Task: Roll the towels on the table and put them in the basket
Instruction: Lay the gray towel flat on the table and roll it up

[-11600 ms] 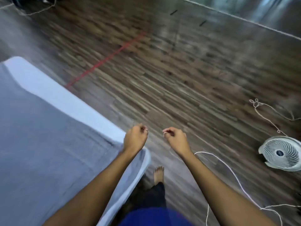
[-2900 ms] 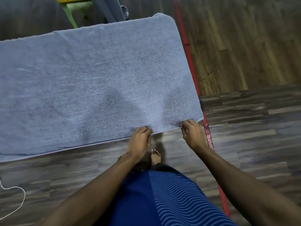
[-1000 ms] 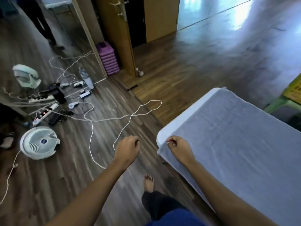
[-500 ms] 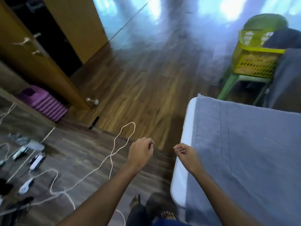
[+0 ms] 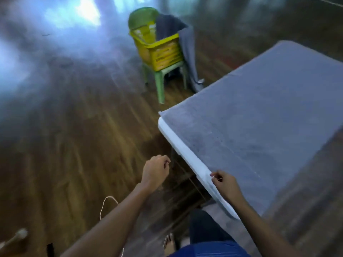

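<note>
A large grey towel (image 5: 259, 115) lies spread flat over the white table (image 5: 187, 156), on the right. The yellow basket (image 5: 163, 51) stands on a green plastic chair (image 5: 159, 80) beyond the table's far corner, with grey towels (image 5: 187, 47) hanging over its rim. My left hand (image 5: 156, 171) hangs over the floor left of the table, its fingers loosely curled and holding nothing. My right hand (image 5: 224, 184) hovers at the table's white near edge, beside the towel's border. Its fingers are loosely curled too, and I see nothing in them.
Wooden floor (image 5: 74, 145) surrounds the table, blurred by head motion. A white cord (image 5: 105, 204) loops on the floor by my left forearm. My bare foot (image 5: 168, 243) and dark trouser leg show below the table's corner.
My view has swung right, so the basket and chair now sit at the top centre. My right hand has let go of the towel corner it pinched a second ago.
</note>
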Available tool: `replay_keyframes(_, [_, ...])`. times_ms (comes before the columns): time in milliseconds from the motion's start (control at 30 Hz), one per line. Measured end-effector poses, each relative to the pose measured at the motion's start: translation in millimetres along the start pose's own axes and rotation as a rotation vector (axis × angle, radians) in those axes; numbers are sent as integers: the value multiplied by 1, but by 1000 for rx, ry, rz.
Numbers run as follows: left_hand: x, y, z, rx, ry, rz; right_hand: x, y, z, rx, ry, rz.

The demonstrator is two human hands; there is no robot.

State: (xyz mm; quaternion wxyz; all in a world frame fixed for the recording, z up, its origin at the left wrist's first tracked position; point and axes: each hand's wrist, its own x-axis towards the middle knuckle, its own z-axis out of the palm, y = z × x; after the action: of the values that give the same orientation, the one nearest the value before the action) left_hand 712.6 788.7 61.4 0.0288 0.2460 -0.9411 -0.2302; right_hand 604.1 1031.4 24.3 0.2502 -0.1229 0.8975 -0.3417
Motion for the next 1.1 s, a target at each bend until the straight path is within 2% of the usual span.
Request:
replay_keyframes(167, [52, -9, 15, 63, -140, 219, -23, 36, 13, -4, 196, 162])
replay_keyframes(267, [87, -11, 27, 149, -200, 307, -28, 58, 22, -92, 371, 190])
replay_keyframes(400, [135, -12, 37, 237, -244, 380, -32, 63, 33, -254, 482, 308])
replay_keyframes(700, [232, -47, 49, 397, -379, 581, -21, 70, 43, -390, 495, 448])
replay_keyframes(933, [280, -68, 51, 478, -533, 951, -6, 58, 52, -551, 486, 496])
replay_keyframes(1100, [293, -66, 52, 503, -521, 1063, -6, 57, 51, -581, 491, 548])
